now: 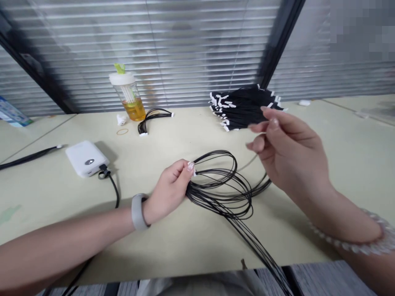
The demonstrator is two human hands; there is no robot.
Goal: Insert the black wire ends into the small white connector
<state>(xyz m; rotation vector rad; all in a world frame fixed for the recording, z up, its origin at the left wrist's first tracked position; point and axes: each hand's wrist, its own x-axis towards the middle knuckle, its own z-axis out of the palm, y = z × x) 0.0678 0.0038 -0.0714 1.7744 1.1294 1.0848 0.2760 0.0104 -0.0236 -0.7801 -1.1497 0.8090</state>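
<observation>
My left hand is closed, pinching a small white connector at the end of a bundle of thin black wires. The wires loop out to the right over the table, and some trail down past its front edge. Raised to the right of the loops, my right hand has loosely bent fingers, apart from one another. Nothing shows between them. Part of the wire bundle passes behind this hand. A faint thin line also runs toward it; whether that is a wire or a shadow I cannot tell.
A pile of black cables with white connectors lies at the back. Further left are a short cable, a bottle of amber liquid, a rubber band and a white power bank with a plugged-in cord. Window blinds border the table.
</observation>
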